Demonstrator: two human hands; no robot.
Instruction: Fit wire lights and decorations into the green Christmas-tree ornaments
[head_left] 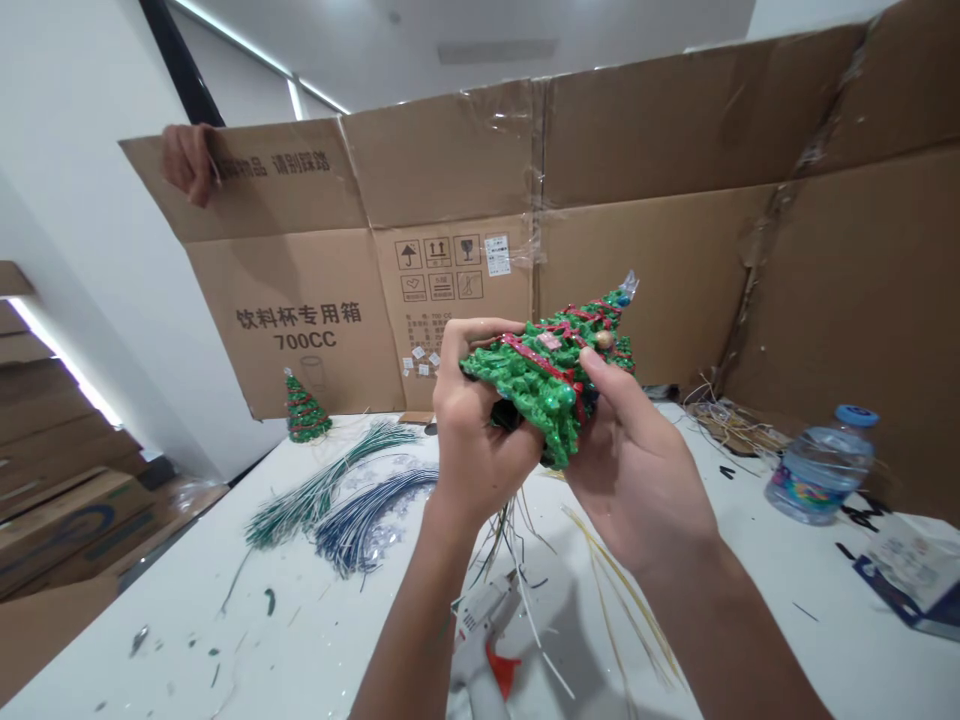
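A small green Christmas tree [536, 385] with red garland and coloured beads is held up above the table, tilted with its clear star tip toward the upper right. My left hand [480, 420] is closed round its base, fingers reaching underneath. The thumb of my right hand [645, 450] presses on the tree's side near a gold bead, and its other fingers are hidden behind the tree. Beneath my hands lies a glue gun [480, 630] with a red trigger, beside loose white and yellow wires [619, 590].
Bundles of green wires [330, 485] and blue wires [367, 525] lie on the white table [300, 640]. Another small tree [304, 410] stands at the back left. A water bottle [821, 465] is on the right. Behind rises a cardboard wall [637, 140], gripped by another person's hand [189, 165].
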